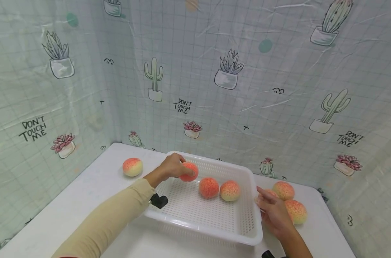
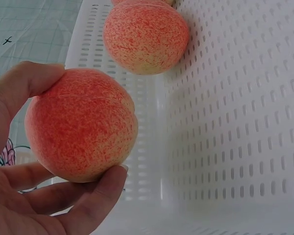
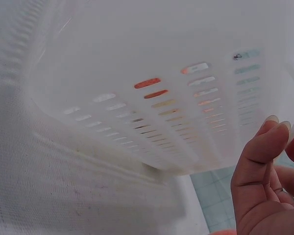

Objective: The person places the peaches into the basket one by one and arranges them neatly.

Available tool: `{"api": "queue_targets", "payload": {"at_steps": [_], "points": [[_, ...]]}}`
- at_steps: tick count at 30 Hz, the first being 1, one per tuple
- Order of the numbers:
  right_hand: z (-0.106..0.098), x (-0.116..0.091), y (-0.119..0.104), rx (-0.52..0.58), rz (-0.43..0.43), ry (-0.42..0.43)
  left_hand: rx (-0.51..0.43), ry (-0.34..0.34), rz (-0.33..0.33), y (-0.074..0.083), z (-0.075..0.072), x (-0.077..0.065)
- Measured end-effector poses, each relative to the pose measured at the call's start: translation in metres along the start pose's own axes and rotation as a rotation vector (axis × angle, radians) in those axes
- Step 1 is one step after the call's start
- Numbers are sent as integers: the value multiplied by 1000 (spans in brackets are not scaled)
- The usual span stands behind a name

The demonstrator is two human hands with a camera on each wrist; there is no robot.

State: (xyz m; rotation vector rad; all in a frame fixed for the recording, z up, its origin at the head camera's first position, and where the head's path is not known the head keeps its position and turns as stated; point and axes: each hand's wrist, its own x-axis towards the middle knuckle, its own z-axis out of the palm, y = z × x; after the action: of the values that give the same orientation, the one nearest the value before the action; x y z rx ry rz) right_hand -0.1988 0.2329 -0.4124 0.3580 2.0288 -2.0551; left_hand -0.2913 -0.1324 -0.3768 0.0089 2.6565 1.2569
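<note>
Your left hand (image 1: 172,167) has its thumb and fingers curled round a peach (image 1: 189,171), holding it just above the floor of the white basket (image 1: 195,224) near the far left corner; in the left wrist view the thumb (image 2: 32,81) rides on top and the fingertips cup it from below, so the grip looks firm and not yet let go. Just to the right of that grip, two more peaches, one redder (image 1: 209,187) and one paler (image 1: 229,190), already lie touching each other on the basket floor. Judging from this, two are in, a third is being set down, and four are left outside. Further right, beyond the basket wall, your right hand (image 1: 272,211) hangs loose and open with nothing in it, its fingers close to the basket's right rim; three peaches (image 1: 295,210) lie on the table (image 1: 85,193) just beside it, one mostly hidden behind the fingers. Well to the left of your left hand, a lone peach (image 1: 132,167) rests on the table. The held peach is round, deep orange-red with fine speckling fading to cream yellow, matt and unblemished.
</note>
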Motion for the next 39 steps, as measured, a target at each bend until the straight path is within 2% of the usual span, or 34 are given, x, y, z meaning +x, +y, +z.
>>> {"api": "queue_targets", "payload": {"at_steps": [6, 15, 25, 34, 39], "points": [[0, -1, -1, 8, 0, -8, 32, 10, -7, 1, 5, 1], [0, -1, -1, 12, 0, -10, 58, 25, -54, 1, 12, 8], [-1, -1, -1, 1, -1, -11, 64, 15, -38, -1, 18, 16], [-2, 0, -2, 7, -4, -19, 62, -8, -61, 0, 21, 17], [-2, 0, -2, 1, 2, -14, 94, -21, -92, 0, 22, 21]]}}
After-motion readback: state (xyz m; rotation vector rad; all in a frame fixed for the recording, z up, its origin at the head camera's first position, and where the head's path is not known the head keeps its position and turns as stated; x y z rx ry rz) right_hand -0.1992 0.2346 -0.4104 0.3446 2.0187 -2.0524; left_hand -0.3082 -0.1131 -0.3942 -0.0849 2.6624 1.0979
